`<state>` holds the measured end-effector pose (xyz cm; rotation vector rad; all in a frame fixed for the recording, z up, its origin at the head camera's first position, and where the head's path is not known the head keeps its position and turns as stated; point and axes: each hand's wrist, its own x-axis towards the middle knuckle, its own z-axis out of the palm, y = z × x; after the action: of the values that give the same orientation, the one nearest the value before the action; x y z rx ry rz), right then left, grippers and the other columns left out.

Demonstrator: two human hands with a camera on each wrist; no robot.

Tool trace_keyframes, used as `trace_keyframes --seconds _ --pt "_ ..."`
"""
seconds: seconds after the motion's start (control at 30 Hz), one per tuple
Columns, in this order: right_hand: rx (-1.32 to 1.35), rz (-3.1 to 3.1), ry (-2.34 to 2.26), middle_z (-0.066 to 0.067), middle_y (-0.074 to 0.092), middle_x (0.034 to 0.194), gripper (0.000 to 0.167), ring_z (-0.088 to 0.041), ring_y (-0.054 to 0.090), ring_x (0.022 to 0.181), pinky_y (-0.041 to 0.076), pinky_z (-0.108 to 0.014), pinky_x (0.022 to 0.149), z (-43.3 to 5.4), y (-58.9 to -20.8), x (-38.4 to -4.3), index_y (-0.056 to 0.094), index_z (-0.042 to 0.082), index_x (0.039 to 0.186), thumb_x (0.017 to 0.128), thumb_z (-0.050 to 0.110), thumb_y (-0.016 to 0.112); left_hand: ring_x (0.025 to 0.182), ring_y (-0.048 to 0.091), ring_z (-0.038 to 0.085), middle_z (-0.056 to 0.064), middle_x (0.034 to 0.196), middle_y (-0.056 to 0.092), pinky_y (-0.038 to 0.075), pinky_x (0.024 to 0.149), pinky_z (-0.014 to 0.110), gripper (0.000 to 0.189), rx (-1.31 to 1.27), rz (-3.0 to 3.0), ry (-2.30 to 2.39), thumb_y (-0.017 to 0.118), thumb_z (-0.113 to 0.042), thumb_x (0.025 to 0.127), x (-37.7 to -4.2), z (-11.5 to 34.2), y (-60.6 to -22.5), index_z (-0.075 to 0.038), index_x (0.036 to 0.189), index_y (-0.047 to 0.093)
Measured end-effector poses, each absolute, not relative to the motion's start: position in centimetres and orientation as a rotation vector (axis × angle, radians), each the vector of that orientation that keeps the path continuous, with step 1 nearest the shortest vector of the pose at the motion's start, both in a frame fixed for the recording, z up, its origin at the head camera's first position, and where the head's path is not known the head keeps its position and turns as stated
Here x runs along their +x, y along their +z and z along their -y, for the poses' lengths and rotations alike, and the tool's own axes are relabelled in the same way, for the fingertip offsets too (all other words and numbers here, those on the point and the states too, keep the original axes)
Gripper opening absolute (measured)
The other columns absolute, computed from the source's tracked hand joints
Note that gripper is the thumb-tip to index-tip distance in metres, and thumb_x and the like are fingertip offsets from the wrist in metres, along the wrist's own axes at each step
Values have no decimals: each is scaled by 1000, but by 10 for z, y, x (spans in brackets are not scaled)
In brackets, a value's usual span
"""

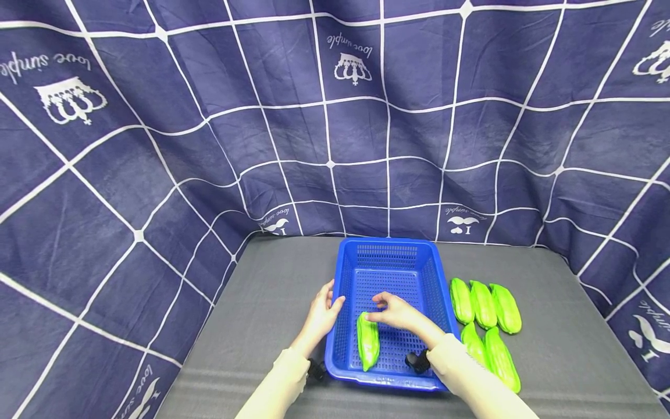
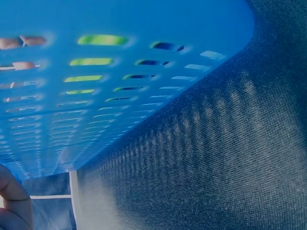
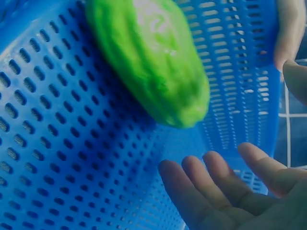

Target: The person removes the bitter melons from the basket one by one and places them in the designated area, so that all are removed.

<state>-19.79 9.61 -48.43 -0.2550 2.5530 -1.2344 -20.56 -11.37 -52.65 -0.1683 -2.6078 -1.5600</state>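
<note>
A bright green, ridged bitter melon lies lengthwise along the left side of the blue plastic basket. My right hand hovers over its far end; in the right wrist view the fingers are spread and loosely bent, with nothing between them and the melon. Beside the basket's left wall is my left hand, its thumb over the rim and its other fingers outside. One bent finger shows past the slotted wall in the left wrist view.
To the right of the basket, several more bitter melons lie in two rows on the grey table. A dark blue curtain with white lines hangs behind and along both sides.
</note>
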Motion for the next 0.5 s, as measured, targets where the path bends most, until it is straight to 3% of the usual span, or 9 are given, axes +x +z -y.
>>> trace_keyframes --seconds 0.17,0.5 --pt "-268 -2578 -1168 -27 64 113 59 -41 61 109 49 -51 96 -91 -490 -198 58 -10 122 76 21 78 99 64 33 24 110 61 53 89 50 52 -181 2598 -1582 63 -15 94 -207 114 -529 5 140 47" --pt "-303 -2602 -1021 -28 63 113 67 -41 60 109 48 -52 97 -84 -495 -195 57 -13 122 73 26 81 90 65 27 20 105 63 55 82 43 52 -192 2595 -1601 62 -14 95 -207 114 -529 4 141 46"
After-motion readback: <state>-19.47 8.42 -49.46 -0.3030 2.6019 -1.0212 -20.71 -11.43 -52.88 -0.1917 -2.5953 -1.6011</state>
